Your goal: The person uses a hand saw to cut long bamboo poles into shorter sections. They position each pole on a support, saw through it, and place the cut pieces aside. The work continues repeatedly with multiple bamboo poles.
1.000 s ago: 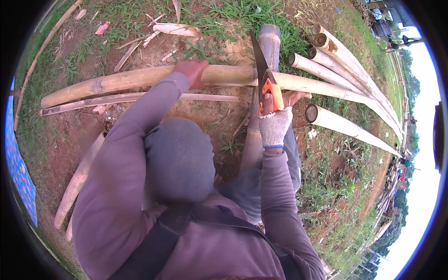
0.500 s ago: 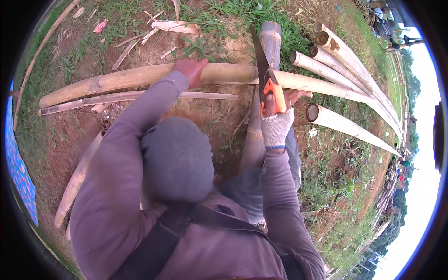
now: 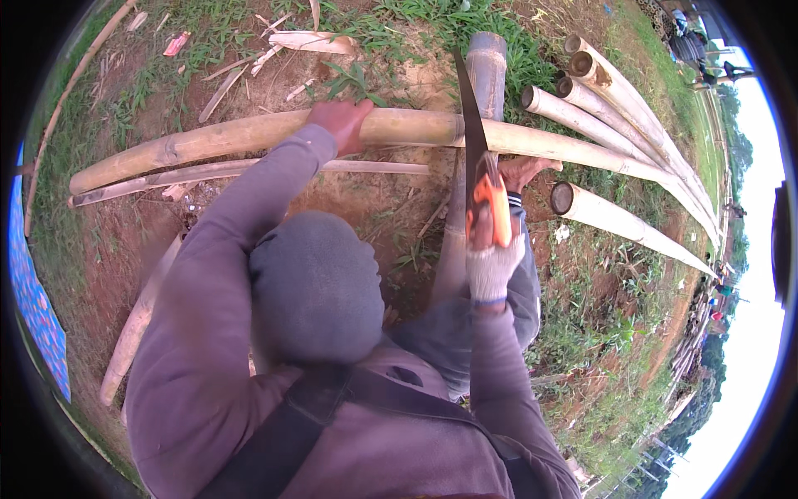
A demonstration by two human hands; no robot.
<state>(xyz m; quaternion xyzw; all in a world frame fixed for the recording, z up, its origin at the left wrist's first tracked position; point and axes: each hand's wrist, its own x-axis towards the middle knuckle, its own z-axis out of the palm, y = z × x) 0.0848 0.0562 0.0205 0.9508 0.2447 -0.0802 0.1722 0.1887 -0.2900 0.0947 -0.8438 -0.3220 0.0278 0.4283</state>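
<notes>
A long bamboo pole (image 3: 399, 127) lies crosswise in front of me, over a thicker bamboo log (image 3: 486, 71). My bare left hand (image 3: 339, 125) is wrapped over the pole, left of the log. In my right hand (image 3: 496, 262), which wears a white knit glove, is the orange handle of a handsaw (image 3: 472, 108). Its dark blade points away from me and crosses the pole above the log. The fingertips of the right hand are partly hidden by the handle. A bare foot (image 3: 521, 172) is at the near side of the pole, right of the saw.
Several cut bamboo poles (image 3: 619, 112) fan out at the right, with another pole (image 3: 632, 226) nearer. A split bamboo strip (image 3: 374, 167) lies just below the held pole. Bamboo scraps (image 3: 312, 41) litter the grass and soil. A blue patterned sheet (image 3: 37, 308) is at the far left.
My right hand has drawn the saw back toward me, so its handle is lower and nearer. The left hand keeps its grip in the same place on the pole.
</notes>
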